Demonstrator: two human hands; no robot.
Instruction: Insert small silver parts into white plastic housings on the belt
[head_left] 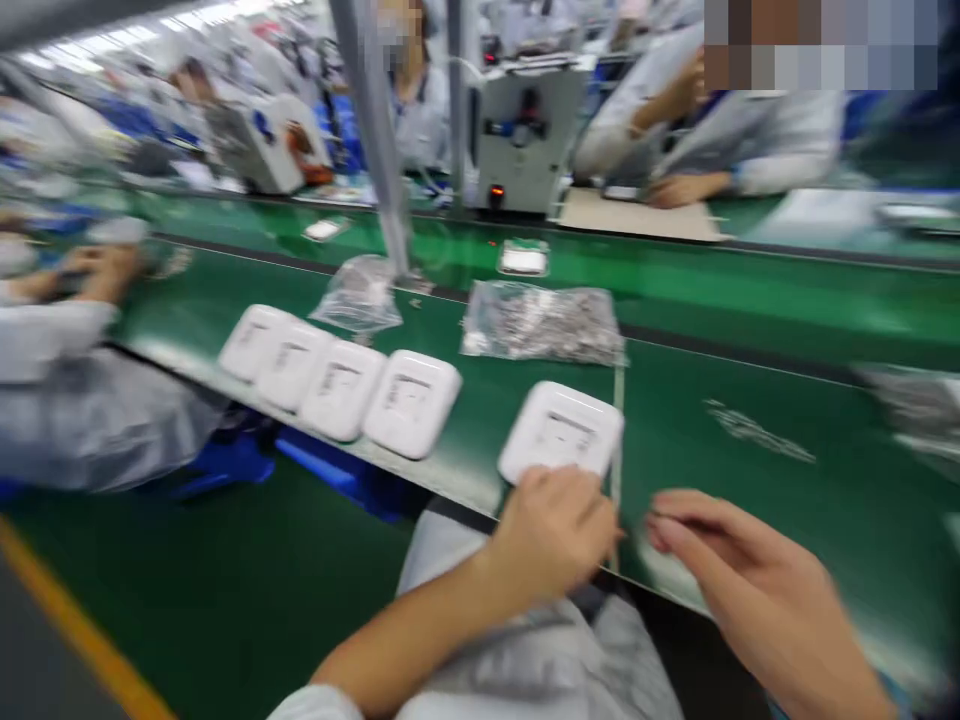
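A white square plastic housing [562, 432] lies on the green bench just beyond my left hand [559, 530], whose curled fingers touch its near edge; whether they hold anything small is hidden. To the right, over the bench edge, my right hand [757, 580] has thumb and forefinger pinched together, and what is between the tips is too small and blurred to make out. Several similar white housings [412, 404] stand in an overlapping row to the left. Small clear parts [757, 430] are scattered on the bench beyond my right hand.
A clear bag of small parts [544, 322] and another plastic bag [360, 293] lie behind the housings. Past them runs a green conveyor [435, 250] carrying a white item [523, 258]. A grey machine [525, 140] and people in pale coats are across. Another person's hands [109, 265] work at left.
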